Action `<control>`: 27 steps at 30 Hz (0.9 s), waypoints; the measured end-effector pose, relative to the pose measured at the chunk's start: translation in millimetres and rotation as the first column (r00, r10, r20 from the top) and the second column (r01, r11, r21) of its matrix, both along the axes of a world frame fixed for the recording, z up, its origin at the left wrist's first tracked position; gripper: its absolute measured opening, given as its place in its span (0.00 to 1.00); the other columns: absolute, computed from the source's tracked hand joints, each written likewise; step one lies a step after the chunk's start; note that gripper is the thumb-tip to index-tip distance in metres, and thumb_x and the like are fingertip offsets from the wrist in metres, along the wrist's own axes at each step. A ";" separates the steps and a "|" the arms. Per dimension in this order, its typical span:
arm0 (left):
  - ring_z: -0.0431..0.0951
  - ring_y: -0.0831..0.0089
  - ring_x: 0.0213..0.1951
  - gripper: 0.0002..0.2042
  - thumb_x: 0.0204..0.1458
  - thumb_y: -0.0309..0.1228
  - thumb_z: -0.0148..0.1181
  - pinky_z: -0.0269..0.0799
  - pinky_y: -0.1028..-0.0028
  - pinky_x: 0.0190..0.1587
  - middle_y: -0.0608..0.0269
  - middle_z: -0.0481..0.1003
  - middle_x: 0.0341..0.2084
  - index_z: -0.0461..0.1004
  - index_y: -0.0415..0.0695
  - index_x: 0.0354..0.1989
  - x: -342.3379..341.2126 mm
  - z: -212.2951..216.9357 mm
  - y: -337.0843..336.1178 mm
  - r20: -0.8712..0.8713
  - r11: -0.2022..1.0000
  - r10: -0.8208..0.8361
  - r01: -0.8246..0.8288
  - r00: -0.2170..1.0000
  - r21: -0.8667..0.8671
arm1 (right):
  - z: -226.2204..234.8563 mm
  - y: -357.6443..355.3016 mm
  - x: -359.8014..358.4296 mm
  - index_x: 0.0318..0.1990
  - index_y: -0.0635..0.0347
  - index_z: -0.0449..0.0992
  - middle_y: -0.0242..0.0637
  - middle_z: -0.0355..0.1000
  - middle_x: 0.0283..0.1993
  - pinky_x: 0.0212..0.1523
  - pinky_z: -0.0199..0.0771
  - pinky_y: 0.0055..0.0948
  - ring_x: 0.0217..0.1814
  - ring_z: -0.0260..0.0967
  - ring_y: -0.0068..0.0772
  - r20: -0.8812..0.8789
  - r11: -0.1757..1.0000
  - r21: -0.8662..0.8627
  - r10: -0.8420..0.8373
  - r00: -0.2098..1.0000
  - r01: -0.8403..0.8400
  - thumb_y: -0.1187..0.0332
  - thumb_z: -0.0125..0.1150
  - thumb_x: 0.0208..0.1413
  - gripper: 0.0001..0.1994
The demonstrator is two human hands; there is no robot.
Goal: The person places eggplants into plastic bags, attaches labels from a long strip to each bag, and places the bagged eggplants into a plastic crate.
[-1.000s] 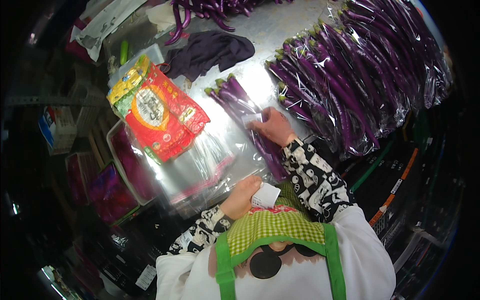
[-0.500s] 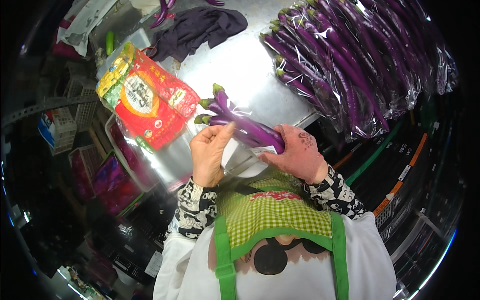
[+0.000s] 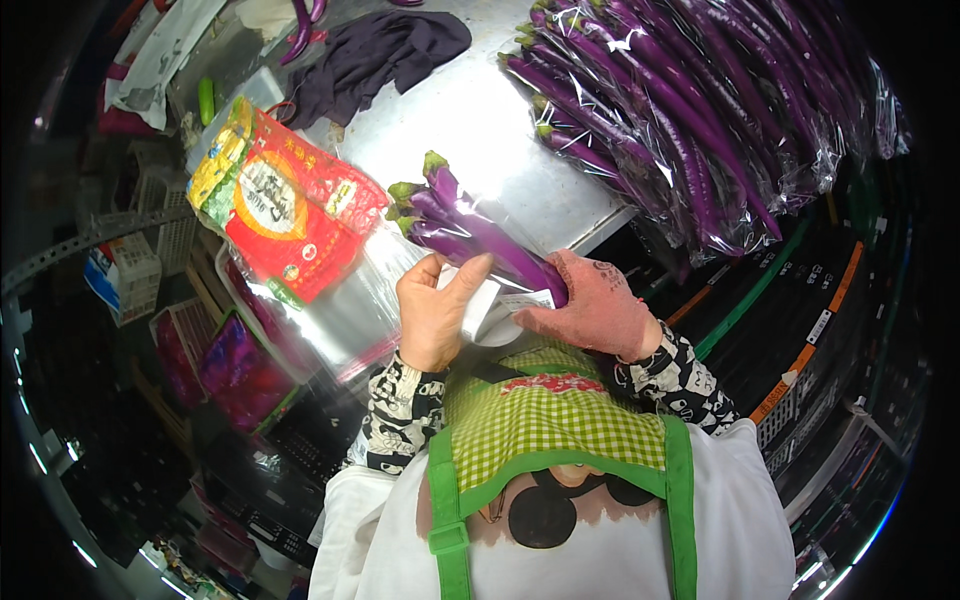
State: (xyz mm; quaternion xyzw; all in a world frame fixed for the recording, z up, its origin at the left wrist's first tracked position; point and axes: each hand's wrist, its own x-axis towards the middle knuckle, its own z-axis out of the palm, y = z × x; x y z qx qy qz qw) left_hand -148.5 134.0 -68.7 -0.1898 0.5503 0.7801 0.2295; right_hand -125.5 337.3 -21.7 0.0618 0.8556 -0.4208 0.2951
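A bundle of long purple eggplants (image 3: 480, 235), in clear plastic film, lies slanting in front of me with its green stem ends pointing away. Around its near end my right hand (image 3: 595, 305), in a pink glove, is closed. A small white printed label (image 3: 527, 300) sits on the wrapped eggplants beside the right fingers. My bare left hand (image 3: 435, 310) pinches thumb against forefinger at a curled white paper strip (image 3: 480, 308) hanging below the bundle. Part of the strip is hidden behind the left fingers.
Several wrapped eggplants (image 3: 660, 120) are piled at the back right of the metal table (image 3: 455, 105). A red and yellow plastic bag (image 3: 285, 205) lies at the left, by clear film bags (image 3: 385, 270). A dark cloth (image 3: 375, 60) lies behind. Black crates (image 3: 790, 330) stand at the right.
My left hand has shifted slightly right, nearer the label. The bundle's stem end has tilted a little upward, while the right hand keeps its grip. The whole view has shifted slightly.
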 end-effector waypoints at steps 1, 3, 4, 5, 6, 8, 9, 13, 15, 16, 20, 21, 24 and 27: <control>0.77 0.81 0.33 0.06 0.53 0.25 0.68 0.74 0.78 0.38 0.65 0.79 0.31 0.77 0.37 0.34 0.1 -3.6 -0.1 -0.053 0.998 -0.018 0.015 0.998 -0.060 | -0.6 0.8 -0.6 0.45 0.71 0.73 0.46 0.75 0.30 0.39 0.75 0.34 0.33 0.77 0.42 0.009 1.000 -0.011 0.000 1.000 0.000 0.45 0.72 0.43 0.34; 0.77 0.81 0.36 0.06 0.54 0.24 0.67 0.73 0.78 0.41 0.65 0.79 0.32 0.77 0.36 0.36 1.4 -7.1 -1.3 -0.095 0.996 -0.050 0.042 0.994 -0.076 | -2.8 2.1 -0.2 0.46 0.72 0.73 0.46 0.76 0.31 0.40 0.75 0.33 0.34 0.77 0.41 0.026 0.999 -0.037 0.000 1.000 0.001 0.46 0.72 0.43 0.35; 0.77 0.81 0.37 0.06 0.54 0.24 0.66 0.73 0.79 0.43 0.65 0.79 0.33 0.77 0.36 0.38 1.8 -8.1 -2.0 -0.116 0.995 -0.066 0.056 0.991 -0.084 | -5.2 3.0 0.6 0.47 0.72 0.72 0.46 0.76 0.32 0.41 0.75 0.33 0.35 0.77 0.40 0.032 0.999 -0.054 -0.004 0.999 0.006 0.46 0.72 0.43 0.35; 0.77 0.80 0.38 0.07 0.54 0.24 0.66 0.72 0.79 0.44 0.64 0.79 0.35 0.76 0.36 0.39 2.4 -8.7 -3.0 -0.125 0.997 -0.068 0.062 0.990 -0.051 | -6.9 4.0 0.7 0.47 0.72 0.72 0.46 0.76 0.32 0.41 0.75 0.32 0.35 0.77 0.40 0.037 0.997 -0.073 -0.005 0.999 0.008 0.46 0.72 0.43 0.35; 0.76 0.80 0.39 0.08 0.55 0.24 0.65 0.72 0.78 0.45 0.63 0.79 0.36 0.76 0.36 0.40 2.9 -9.2 -4.0 -0.134 0.997 -0.071 0.069 0.988 -0.018 | -7.1 5.9 -0.5 0.48 0.72 0.72 0.46 0.77 0.33 0.42 0.75 0.32 0.36 0.77 0.39 0.071 0.995 -0.100 -0.002 0.997 0.009 0.46 0.72 0.43 0.36; 0.76 0.80 0.41 0.09 0.55 0.23 0.64 0.71 0.78 0.47 0.62 0.78 0.39 0.75 0.35 0.43 3.9 -10.7 -5.2 -0.131 0.997 -0.069 0.073 0.989 0.032 | -5.8 9.8 -3.7 0.48 0.73 0.72 0.45 0.77 0.34 0.43 0.75 0.31 0.37 0.77 0.37 0.139 0.988 -0.155 0.006 0.990 0.016 0.46 0.73 0.44 0.36; 0.76 0.80 0.41 0.10 0.55 0.22 0.64 0.71 0.78 0.48 0.62 0.78 0.41 0.74 0.35 0.44 4.4 -11.8 -5.8 -0.119 0.996 -0.064 0.071 0.991 0.048 | -5.2 9.8 -4.1 0.48 0.73 0.72 0.45 0.77 0.35 0.43 0.75 0.31 0.37 0.77 0.36 0.136 0.989 -0.149 0.013 0.991 0.008 0.46 0.72 0.44 0.36; 0.76 0.79 0.41 0.10 0.54 0.20 0.62 0.71 0.78 0.48 0.62 0.78 0.41 0.73 0.35 0.44 5.2 -12.6 -4.3 -0.106 0.996 -0.005 0.015 0.994 0.092 | -6.3 9.3 -5.0 0.48 0.72 0.72 0.44 0.77 0.37 0.44 0.75 0.30 0.38 0.76 0.35 0.129 0.989 -0.150 0.031 0.991 -0.011 0.46 0.72 0.45 0.35; 0.76 0.79 0.40 0.10 0.53 0.19 0.62 0.71 0.78 0.47 0.62 0.77 0.40 0.73 0.36 0.43 4.8 -11.2 -5.5 -0.094 0.993 0.002 0.009 0.996 0.114 | -6.4 9.0 -6.4 0.48 0.71 0.72 0.44 0.77 0.37 0.44 0.75 0.31 0.38 0.76 0.35 0.129 0.983 -0.181 0.033 0.991 -0.010 0.46 0.72 0.46 0.35; 0.76 0.79 0.40 0.09 0.53 0.19 0.62 0.71 0.78 0.47 0.63 0.77 0.39 0.73 0.37 0.42 4.5 -10.5 -6.1 -0.088 0.992 0.006 0.005 0.996 0.125 | -4.6 9.5 -7.9 0.48 0.71 0.72 0.44 0.77 0.37 0.45 0.75 0.31 0.38 0.76 0.35 0.128 0.979 -0.204 0.034 0.991 -0.008 0.46 0.71 0.46 0.34; 0.75 0.81 0.37 0.08 0.53 0.19 0.61 0.71 0.80 0.42 0.64 0.77 0.37 0.72 0.38 0.41 3.8 -11.0 -5.8 -0.052 0.990 0.043 -0.036 0.998 0.134 | -5.3 8.1 -10.6 0.48 0.71 0.73 0.45 0.77 0.37 0.45 0.75 0.32 0.39 0.77 0.38 0.144 0.982 -0.185 0.064 0.987 -0.037 0.46 0.70 0.47 0.34; 0.75 0.81 0.36 0.08 0.53 0.20 0.61 0.71 0.80 0.41 0.64 0.77 0.37 0.72 0.38 0.41 4.9 -13.8 -6.5 -0.044 0.990 0.051 -0.044 0.998 0.136 | -5.2 7.3 -10.8 0.48 0.71 0.73 0.45 0.77 0.36 0.45 0.75 0.32 0.39 0.77 0.39 0.134 0.983 -0.176 0.070 0.989 -0.046 0.46 0.70 0.47 0.34; 0.75 0.82 0.35 0.08 0.54 0.22 0.61 0.71 0.80 0.39 0.64 0.77 0.36 0.72 0.37 0.42 6.5 -12.1 -2.5 -0.057 0.990 0.084 -0.077 0.995 0.116 | -1.8 2.9 -9.9 0.48 0.71 0.72 0.47 0.77 0.36 0.44 0.75 0.33 0.38 0.77 0.41 0.113 0.987 -0.146 0.084 0.990 -0.067 0.46 0.69 0.47 0.33; 0.74 0.82 0.34 0.09 0.55 0.24 0.60 0.70 0.80 0.39 0.64 0.76 0.36 0.72 0.37 0.43 7.1 -9.3 -0.1 -0.104 0.995 0.091 -0.087 0.990 0.046 | 2.5 -1.7 -9.0 0.47 0.70 0.71 0.48 0.77 0.35 0.43 0.75 0.34 0.37 0.77 0.44 0.096 0.991 -0.110 0.082 0.992 -0.071 0.46 0.69 0.48 0.32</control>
